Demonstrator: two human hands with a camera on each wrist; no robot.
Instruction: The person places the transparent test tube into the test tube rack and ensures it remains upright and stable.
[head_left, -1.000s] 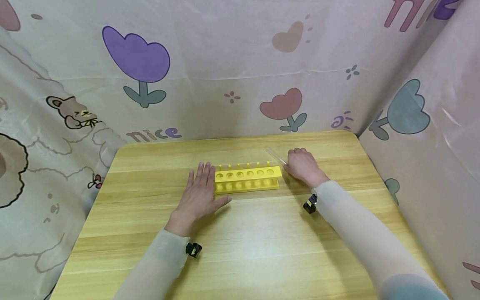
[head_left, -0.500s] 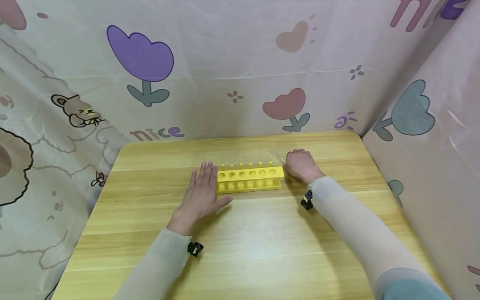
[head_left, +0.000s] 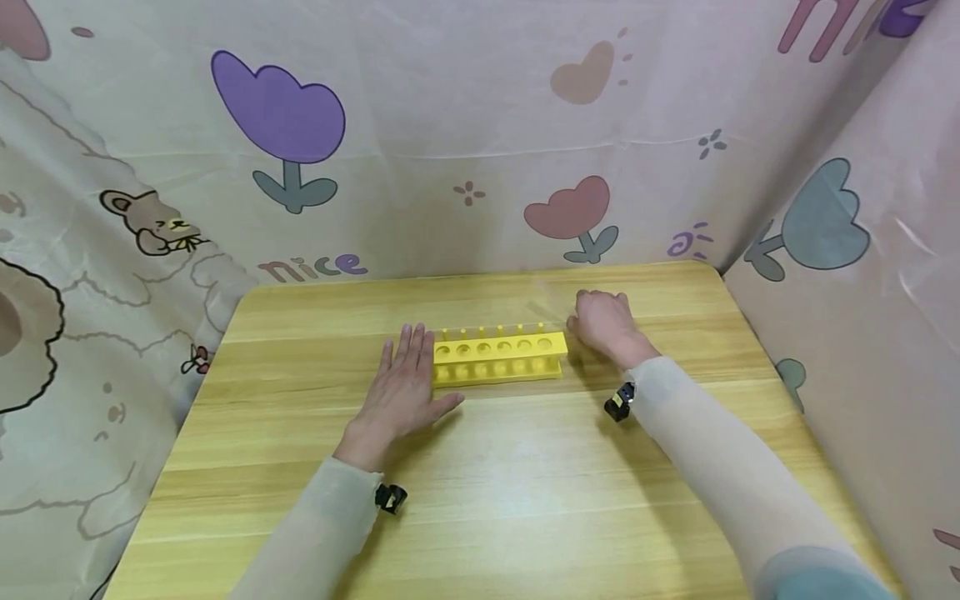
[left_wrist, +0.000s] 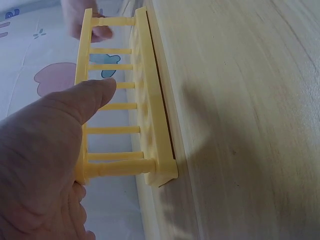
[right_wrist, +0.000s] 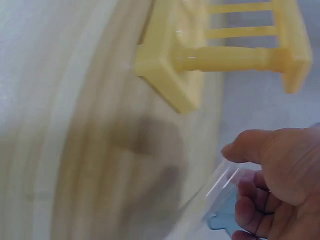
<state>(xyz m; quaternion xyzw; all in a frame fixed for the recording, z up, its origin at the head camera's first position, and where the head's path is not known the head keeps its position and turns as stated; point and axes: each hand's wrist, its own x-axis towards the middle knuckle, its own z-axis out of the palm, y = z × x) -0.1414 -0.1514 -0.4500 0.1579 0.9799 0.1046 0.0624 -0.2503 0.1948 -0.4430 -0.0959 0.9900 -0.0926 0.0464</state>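
Note:
A yellow test tube rack with a row of round holes and short pegs along its back stands on the table. At its left end lies my left hand, fingers straight along the end and thumb stretched out in front; the left wrist view shows that thumb overlapping the rack's side. Just beyond the rack's right end, my right hand pinches a clear test tube between thumb and fingers. The tube is slanted and blurred, and in the head view it shows only faintly.
The wooden table reaches back to a white curtain printed with flowers and hearts, which also hangs along both sides. Each wrist carries a small black camera, such as the left one.
My right hand has shifted slightly up and turned at the wrist, and the test tube has moved with it. My left hand stays by the rack, which has not moved on the table.

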